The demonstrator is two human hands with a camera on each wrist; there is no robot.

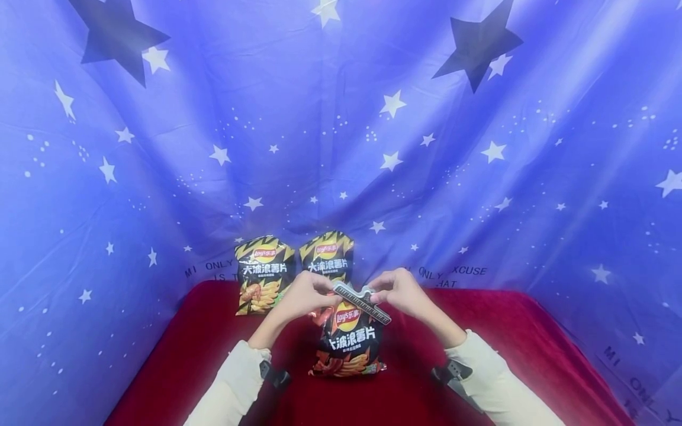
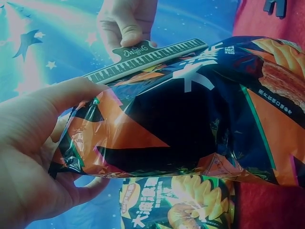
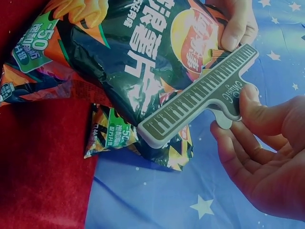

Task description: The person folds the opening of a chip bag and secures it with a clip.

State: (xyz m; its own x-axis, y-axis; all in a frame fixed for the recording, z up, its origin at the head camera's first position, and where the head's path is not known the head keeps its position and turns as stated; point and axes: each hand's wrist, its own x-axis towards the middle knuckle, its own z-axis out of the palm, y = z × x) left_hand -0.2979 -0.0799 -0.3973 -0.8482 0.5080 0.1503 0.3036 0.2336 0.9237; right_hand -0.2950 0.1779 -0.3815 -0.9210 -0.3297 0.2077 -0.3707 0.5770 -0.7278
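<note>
A black and orange Lay's potato chip bag [image 1: 348, 350] stands on the red cloth, its top end tipped toward my hands. My left hand [image 1: 313, 293] grips the bag's upper corner, thumb and fingers on opposite sides in the left wrist view. A long clip [image 3: 202, 93] with a piano-key pattern and the word "Music" lies across the bag's top end. My right hand [image 1: 402, 291] pinches the clip's handles, thumb on the dark one and fingers under the other. How far the clip's jaws reach over the bag's edge is hidden.
Two more Lay's bags, a left one [image 1: 263, 275] and a right one [image 1: 326, 254], stand upright at the back of the table. Red velvet cloth [image 1: 479, 343] covers the table. Behind it hangs a blue curtain [image 1: 341, 118] with stars.
</note>
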